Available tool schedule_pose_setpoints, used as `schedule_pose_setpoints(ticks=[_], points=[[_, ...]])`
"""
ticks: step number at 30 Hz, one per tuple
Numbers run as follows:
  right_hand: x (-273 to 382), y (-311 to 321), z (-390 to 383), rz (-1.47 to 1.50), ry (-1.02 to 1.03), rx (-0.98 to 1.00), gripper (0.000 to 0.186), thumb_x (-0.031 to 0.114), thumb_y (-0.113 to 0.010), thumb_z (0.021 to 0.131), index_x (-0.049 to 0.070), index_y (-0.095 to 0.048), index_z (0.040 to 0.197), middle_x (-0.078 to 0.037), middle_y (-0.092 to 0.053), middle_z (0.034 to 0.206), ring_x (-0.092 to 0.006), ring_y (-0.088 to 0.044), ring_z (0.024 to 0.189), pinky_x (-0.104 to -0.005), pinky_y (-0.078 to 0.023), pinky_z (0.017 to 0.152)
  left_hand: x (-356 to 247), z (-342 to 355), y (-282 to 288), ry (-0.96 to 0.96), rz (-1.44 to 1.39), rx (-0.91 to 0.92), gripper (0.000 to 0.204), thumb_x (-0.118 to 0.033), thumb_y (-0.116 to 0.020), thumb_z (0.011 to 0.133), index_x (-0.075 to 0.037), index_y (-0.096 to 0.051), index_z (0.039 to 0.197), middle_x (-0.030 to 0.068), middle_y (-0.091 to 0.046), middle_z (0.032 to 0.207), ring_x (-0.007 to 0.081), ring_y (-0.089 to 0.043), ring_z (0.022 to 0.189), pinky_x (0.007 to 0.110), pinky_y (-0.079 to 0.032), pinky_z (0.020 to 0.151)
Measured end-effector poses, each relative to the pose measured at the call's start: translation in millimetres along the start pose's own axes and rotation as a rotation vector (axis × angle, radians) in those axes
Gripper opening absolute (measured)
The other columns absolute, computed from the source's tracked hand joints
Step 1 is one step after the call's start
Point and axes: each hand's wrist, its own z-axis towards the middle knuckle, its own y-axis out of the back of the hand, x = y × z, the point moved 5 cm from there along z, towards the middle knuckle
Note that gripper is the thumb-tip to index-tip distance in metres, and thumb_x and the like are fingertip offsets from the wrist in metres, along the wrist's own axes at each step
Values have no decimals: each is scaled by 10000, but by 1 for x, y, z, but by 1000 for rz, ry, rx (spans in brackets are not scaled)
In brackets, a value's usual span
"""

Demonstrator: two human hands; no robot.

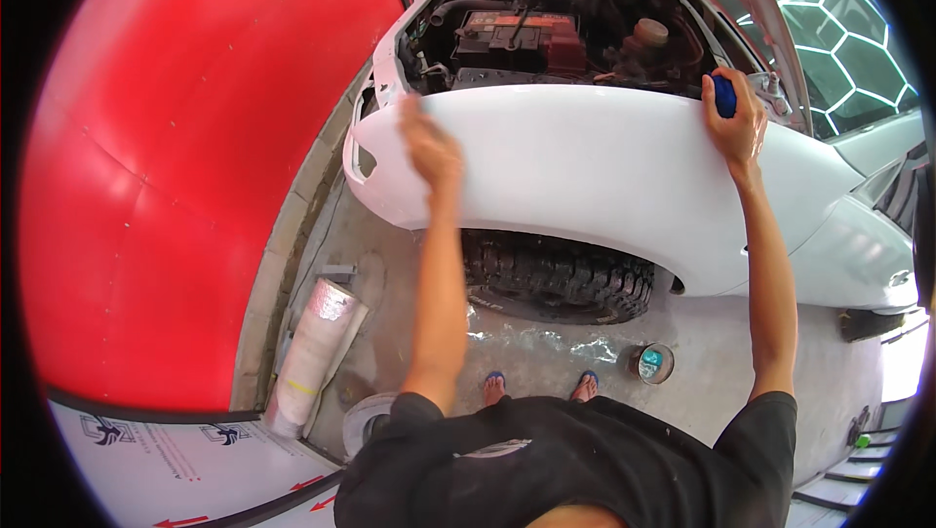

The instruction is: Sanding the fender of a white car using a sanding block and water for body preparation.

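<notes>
The white front fender (pixel 585 157) of a car spreads before me, its surface pale and smooth. On its right part, by the upper edge, my right hand (pixel 738 123) is closed around a small dark blue object (pixel 723 96), whose kind I cannot make out. My left hand (pixel 430 145) is over the front end of the fender, near the headlight opening. Motion blurs its fingers, so I cannot tell whether they hold anything or press on the panel.
Beyond the fender lies the open engine bay with a battery (pixel 517 36). Below is a knobbly tire (pixel 561 274). A bucket (pixel 652 363) with something turquoise inside stands on the wet concrete floor (pixel 546 343). A wrapped roll (pixel 312 357) leans by the red wall (pixel 185 157) at left.
</notes>
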Motion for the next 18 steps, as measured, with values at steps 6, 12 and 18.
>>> schedule_pose_setpoints(ticks=[6,12,18], points=[[-2,-1,-3,-12,-33,2,210,237,-735,890,83,-683,1023,-96,-717,986,-316,-707,848,-367,-548,738,13,-5,0,35,-105,-124,414,-135,-451,1010,30,-504,1386,275,-523,1401,396,-441,1377,452,-311,1173],[-2,-3,-2,-10,-29,45,202,226,-735,891,76,-680,1016,-96,-715,972,-301,-708,843,-354,-544,738,71,24,16,304,88,-76,433,-192,-392,1043,28,-481,1405,244,-546,1394,387,-513,1311,425,-372,1134],[0,-3,-2,-24,-33,28,189,219,-734,889,77,-680,1001,-95,-717,955,-298,-709,836,-350,-546,736,60,6,14,49,-75,-136,425,-144,-417,1030,54,-486,1399,273,-498,1438,393,-420,1400,435,-291,1186]])
